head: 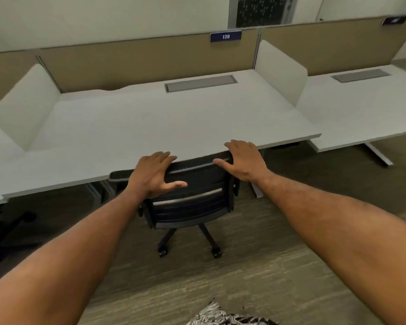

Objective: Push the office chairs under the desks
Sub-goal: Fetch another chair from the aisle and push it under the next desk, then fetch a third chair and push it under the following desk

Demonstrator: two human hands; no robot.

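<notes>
The fingers (161, 158) of the left hand (154, 174) lie loosely spread over the top edge of the office chair (192, 202), thumb splayed across the backrest and clamped on nothing; they rest rather than grip. The fingers of the right hand (244, 160) are likewise apart, draped over the other top corner, thumb pointing inward along the rim. Both palms press flat, so contact is by friction only.

The chair stands at the white surface (162, 127) marked 139 (225, 36), its seat already tucked beneath and the top of its backrest touching, or just short of, the front edge; I cannot tell which. The left armrest (120, 175) appears to sit right at the surface's edge.

Judging from this, the risks are few but real. A further shove could pinch the fingertips between backrest and surface, since they curl over the very rim that meets it. The armrest may catch the underside or edge and twist the chair askew. The castors (216, 252) on the carpeted floor (256, 266) could swivel and let the base drift sideways toward the surface's leg (256, 188). An uneven push from open hands would turn the chair rather than drive it straight.
</notes>
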